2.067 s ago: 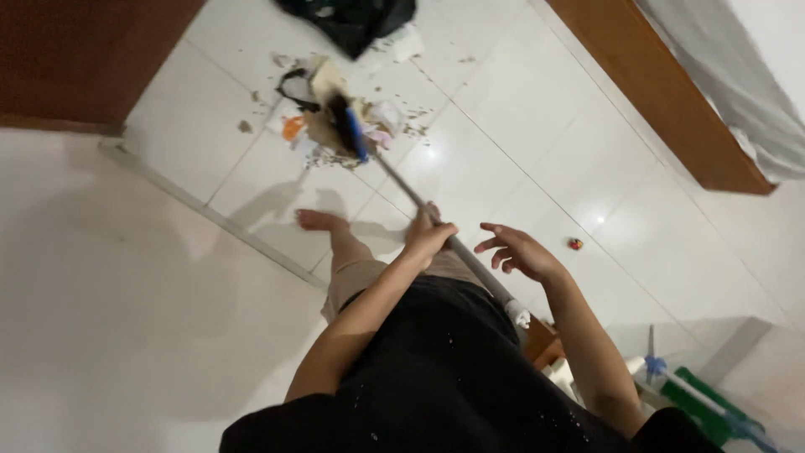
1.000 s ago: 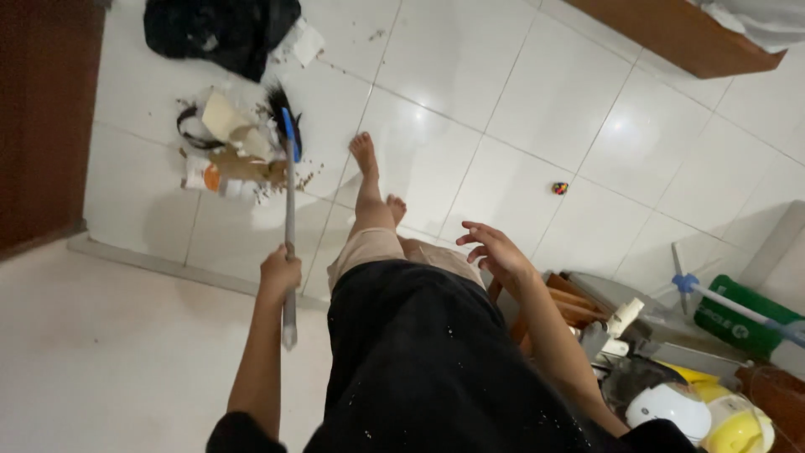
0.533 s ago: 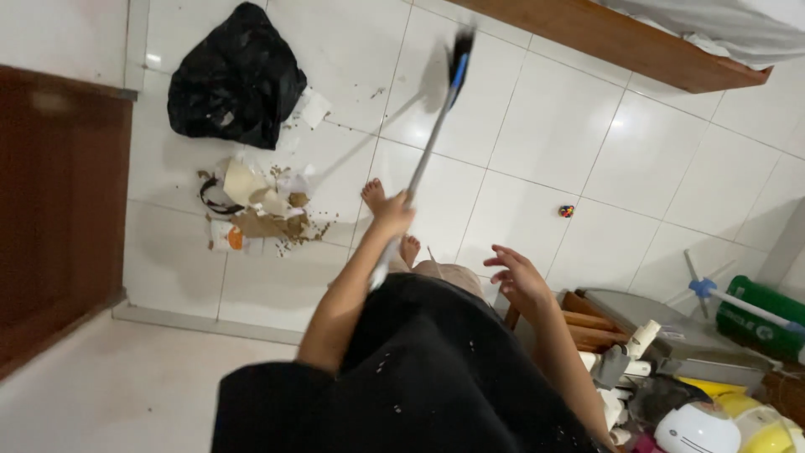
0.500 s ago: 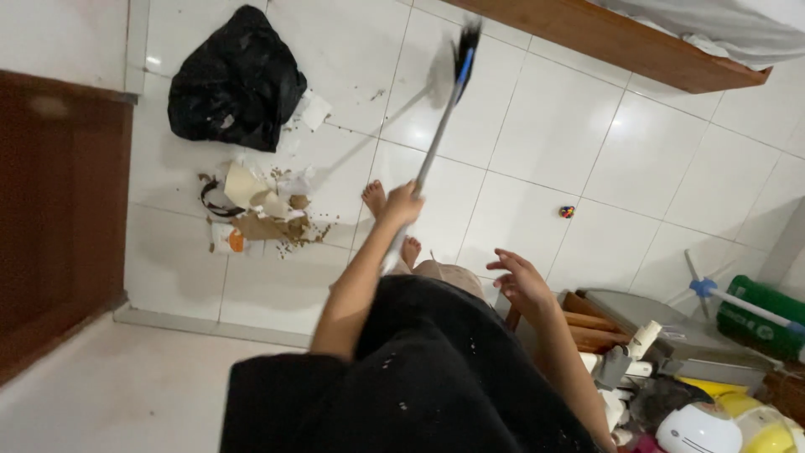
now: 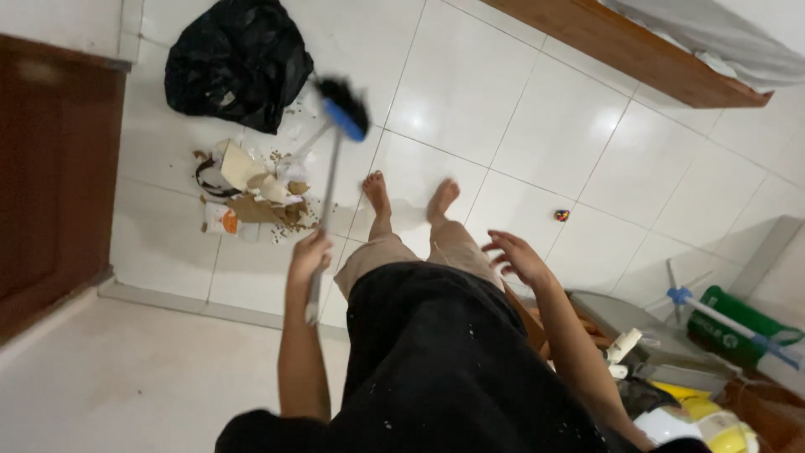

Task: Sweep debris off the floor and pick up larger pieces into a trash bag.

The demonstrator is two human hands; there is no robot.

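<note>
The left hand [image 5: 311, 253] is clenched around the broom [image 5: 334, 168] handle, its blue-and-black head blurred above the litter pile [image 5: 247, 197] on the white tiled floor [image 5: 537, 126], beside a black bag [image 5: 236, 60]. The right hand [image 5: 516, 256] hangs released, fingers spread, grasping nothing.

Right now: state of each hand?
Left hand: closed around the broom handle.
Right hand: open, fingers spread, holding nothing.

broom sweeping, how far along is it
Done: litter is gathered into a pile beside the black bag. In hand: the left hand grips the broom, its head near the pile; the right hand is free. Left: the pile and a small stray object remain on the tiles.
</note>
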